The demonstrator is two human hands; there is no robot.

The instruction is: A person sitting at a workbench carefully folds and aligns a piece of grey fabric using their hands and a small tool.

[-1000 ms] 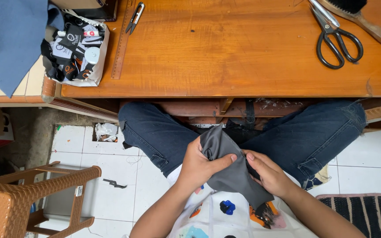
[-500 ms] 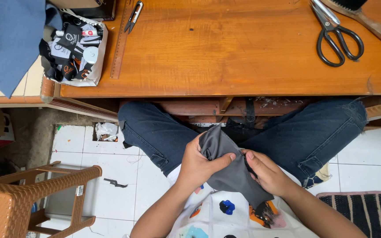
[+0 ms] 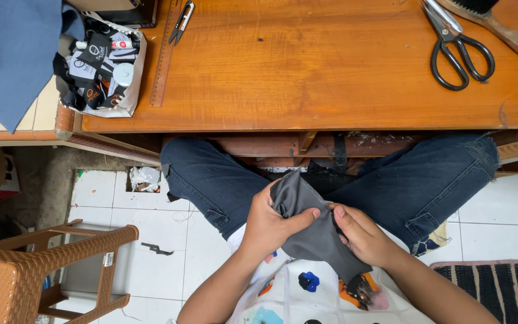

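Head view: a seated person in dark jeans works a piece of grey fabric over the lap, low in the centre of the frame. The left hand is curled closed around the cloth's left edge, thumb laid across the top of the fold. The right hand pinches the cloth from the right, fingers bent shut against it, just beside the left thumb. The fabric's lower end hangs down over a white printed shirt.

Across the top of the frame runs a wooden table. Black-handled scissors lie at upper right, beside a wooden-handled brush. A wooden ruler and small thread snips lie at upper left, next to a bag of labels and blue cloth. A brown woven stool stands at lower left.
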